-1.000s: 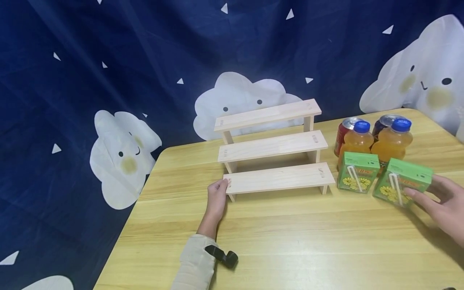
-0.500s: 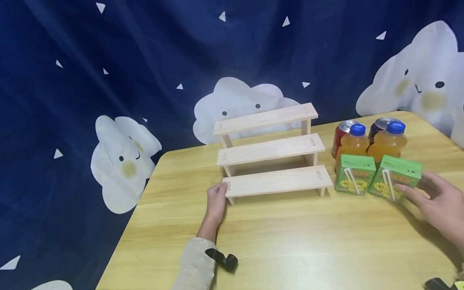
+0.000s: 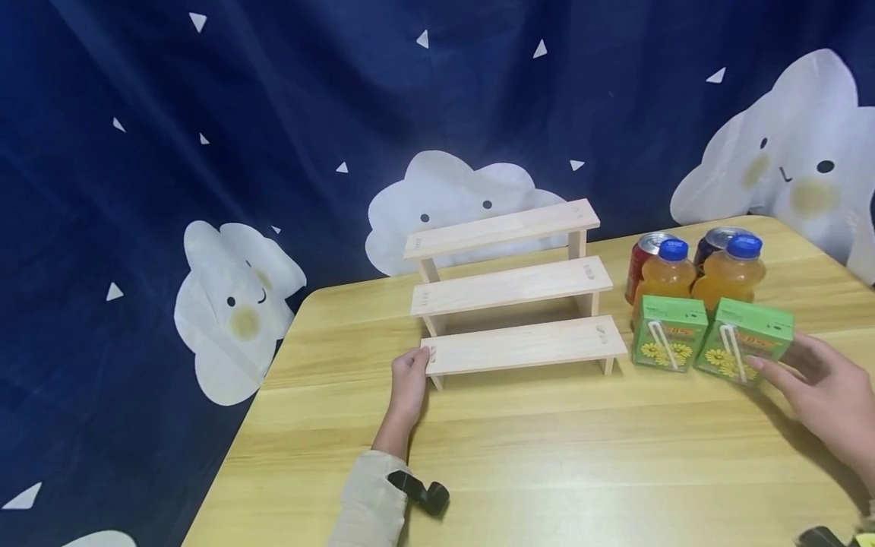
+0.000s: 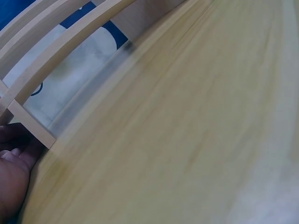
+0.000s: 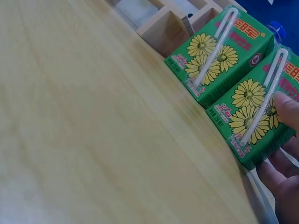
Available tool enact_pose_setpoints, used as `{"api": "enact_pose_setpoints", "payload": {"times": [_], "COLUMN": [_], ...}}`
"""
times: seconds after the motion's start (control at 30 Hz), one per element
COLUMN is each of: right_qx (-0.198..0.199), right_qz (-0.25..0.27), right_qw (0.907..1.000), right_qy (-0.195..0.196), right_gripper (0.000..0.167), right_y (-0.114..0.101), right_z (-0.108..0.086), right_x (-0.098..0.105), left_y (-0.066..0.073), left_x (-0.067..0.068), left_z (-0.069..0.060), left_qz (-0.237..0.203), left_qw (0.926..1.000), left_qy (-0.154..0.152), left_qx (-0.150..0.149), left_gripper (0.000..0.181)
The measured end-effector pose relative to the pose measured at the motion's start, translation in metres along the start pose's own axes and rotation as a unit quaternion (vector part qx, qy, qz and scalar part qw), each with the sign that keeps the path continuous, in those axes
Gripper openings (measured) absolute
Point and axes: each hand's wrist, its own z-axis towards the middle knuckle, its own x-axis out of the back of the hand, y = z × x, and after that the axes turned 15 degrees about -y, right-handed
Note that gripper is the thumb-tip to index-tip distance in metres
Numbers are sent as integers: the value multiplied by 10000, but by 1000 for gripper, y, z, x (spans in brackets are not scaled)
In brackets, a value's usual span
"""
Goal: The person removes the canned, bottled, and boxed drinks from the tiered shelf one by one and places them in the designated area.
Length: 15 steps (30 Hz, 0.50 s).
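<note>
A three-tiered wooden display rack [image 3: 519,346] stands on the table. My left hand [image 3: 409,376] grips the left end of its lowest step, thumb on top; in the left wrist view the fingers [image 4: 18,149] are beside the end leg. My right hand [image 3: 830,387] holds a green drink carton [image 3: 745,342] printed with yellow flowers, a white straw on its front, with the thumb across that face. A matching drink carton [image 3: 670,334] stands just to its left. The right wrist view shows the held carton [image 5: 252,109] upright beside the other, their lower edges at the table.
Behind the cartons stand two orange drink bottles [image 3: 730,273] with blue caps, then a red can [image 3: 640,262] and a dark can [image 3: 711,245]. A dark blue curtain [image 3: 307,76] with clouds hangs behind the wooden table [image 3: 547,456].
My right hand has brought the held carton leftward, closer beside the other carton, and the gap between them has narrowed. The left hand stays on the rack. The head view has shifted slightly.
</note>
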Motion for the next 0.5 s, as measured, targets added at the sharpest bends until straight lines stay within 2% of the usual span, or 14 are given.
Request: {"api": "enact_pose_setpoints", "payload": {"times": [0.07,0.17,0.23,0.27,0.3,0.37,0.43,0.5], "right_qx": [40,93,262,408,549,764,880,903], "right_qz": [72,179,499,713,926,1287,1510,1449], "right_qw": [10000,9998,9984,9966,9940,9879,9820,9788], "right_qy": [-11,-47,0,48,168,401,721,1133], "right_gripper": [62,61,58,56,56,57,56,54], "right_y": [2,2,-1,-3,-7,-16,-31,-56], "right_z": [1,1,1,2,3,5,8,11], "right_x": [1,2,5,6,8,14,22,29], "left_y": [9,9,9,6,2,6,15,30], "left_x": [-1,0,-1,-1,0,0,4,10], "left_z": [-4,-4,-2,0,4,7,11,17], "left_qz": [35,91,110,111,120,146,144,285], "left_qw": [10000,10000,9999,9999,9999,9999,9998,9995], "left_qy": [-16,19,41,17,27,-15,-86,-58], "left_qx": [3,-14,-6,-37,-69,-67,-76,-92], "left_gripper": [33,32,33,34,36,43,53,60]}}
